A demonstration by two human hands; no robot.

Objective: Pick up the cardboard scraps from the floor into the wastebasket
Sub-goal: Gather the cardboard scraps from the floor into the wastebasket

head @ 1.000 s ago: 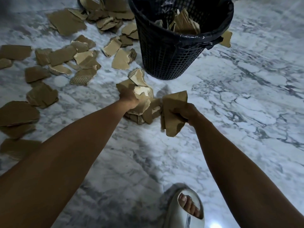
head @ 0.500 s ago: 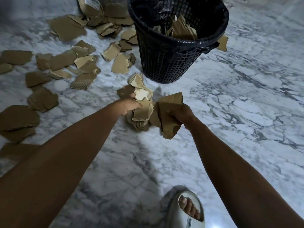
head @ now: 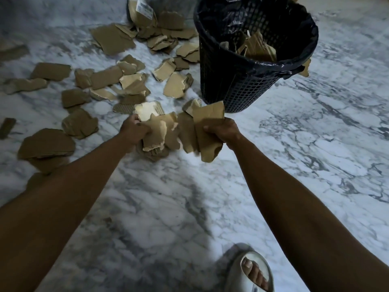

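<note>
1. Two handfuls of cardboard scraps (head: 168, 131) gripped low over the marble floor (head: 315, 165), bunched between the hands and just short of the wastebasket (head: 237, 81).
2. Left hand (head: 134, 130): fingers curled tight round a bundle of torn pieces, pale faces showing above the knuckles.
3. Right hand (head: 223, 130): clenched round a folded larger piece (head: 207, 127), top edge standing above the fist, lower end hanging below it.
4. Whether the lowest pieces under the hands rest on the floor or hang clear: cannot tell.
5. Wastebasket ahead of the right hand, dark mesh with black liner (head: 299, 66); several scraps already inside, filling only part of it.
6. One scrap (head: 305, 68) beyond the basket's far side, right of the right hand; on the floor or caught on the rim, not clear.
7. Many loose scraps (head: 105, 81) spread ahead and to the left of the left hand, one bearing a printed label (head: 144, 6) at the far end.
8. Sandalled foot (head: 250, 270) behind and beneath the right forearm.
9. Assessment: task under way, well short of complete. Judged current step: carry both handfuls over the rim and release. Bulk of the scatter beyond the left hand not yet collected; several further loads likely.
</note>
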